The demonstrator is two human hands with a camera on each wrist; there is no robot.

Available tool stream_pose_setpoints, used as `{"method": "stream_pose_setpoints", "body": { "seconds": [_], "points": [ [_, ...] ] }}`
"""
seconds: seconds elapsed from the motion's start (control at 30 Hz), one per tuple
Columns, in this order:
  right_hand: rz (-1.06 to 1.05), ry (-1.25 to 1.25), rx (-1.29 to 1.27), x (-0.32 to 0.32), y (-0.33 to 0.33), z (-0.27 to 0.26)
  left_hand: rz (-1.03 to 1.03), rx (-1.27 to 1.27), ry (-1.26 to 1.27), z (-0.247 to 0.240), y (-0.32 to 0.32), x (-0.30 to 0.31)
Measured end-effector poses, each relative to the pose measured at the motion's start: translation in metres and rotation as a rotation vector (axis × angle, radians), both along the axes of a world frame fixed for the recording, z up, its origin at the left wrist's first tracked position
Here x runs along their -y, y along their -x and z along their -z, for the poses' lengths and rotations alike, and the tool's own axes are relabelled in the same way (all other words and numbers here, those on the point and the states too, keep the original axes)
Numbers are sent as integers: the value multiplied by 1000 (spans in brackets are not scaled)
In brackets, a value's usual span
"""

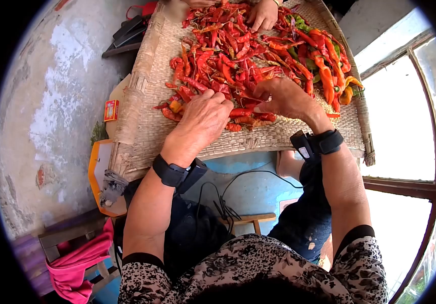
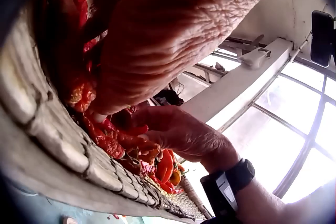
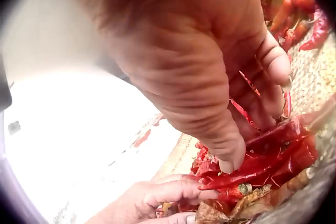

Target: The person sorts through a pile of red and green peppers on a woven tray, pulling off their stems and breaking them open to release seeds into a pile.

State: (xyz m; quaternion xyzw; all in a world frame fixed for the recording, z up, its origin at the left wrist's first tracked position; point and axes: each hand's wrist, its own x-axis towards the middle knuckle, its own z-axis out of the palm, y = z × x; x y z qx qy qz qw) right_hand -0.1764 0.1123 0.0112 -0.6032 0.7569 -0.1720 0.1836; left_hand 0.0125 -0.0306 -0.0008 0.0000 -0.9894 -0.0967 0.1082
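Observation:
Red chilli peppers [image 1: 228, 55], many wrinkled and dry, lie heaped on a woven mat tray [image 1: 142, 101]. My left hand [image 1: 203, 116] is at the near edge of the heap, back upward, fingertips down among the chillies; I cannot tell whether it grips one. To its right, my right hand [image 1: 289, 101] arches over the heap with thumb and fingers apart. In the right wrist view, the right thumb touches a glossy red chilli [image 3: 252, 174], and the left hand's fingers [image 3: 178, 190] are beside the same chillies.
Another person's hand [image 1: 264, 15] reaches into the heap from the far side. Fresher orange and red peppers [image 1: 329, 66] lie at the right. A small red-yellow box [image 1: 111, 110] is left of the tray. A window [image 1: 400, 116] stands on the right; cables [image 1: 223, 202] hang below the tray.

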Motion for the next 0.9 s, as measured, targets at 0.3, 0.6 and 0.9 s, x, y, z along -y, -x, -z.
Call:
{"method": "stream_pose_setpoints", "body": {
  "seconds": [0.3,0.6,0.9],
  "points": [
    [41,267,205,1,-11,-2,-14,-26,49,0,2,-6],
    [569,1008,1178,-9,47,-14,-22,-67,55,10,6,-9],
    [-78,210,-95,2,-40,9,-14,-130,55,1,8,-11]
  ]
}}
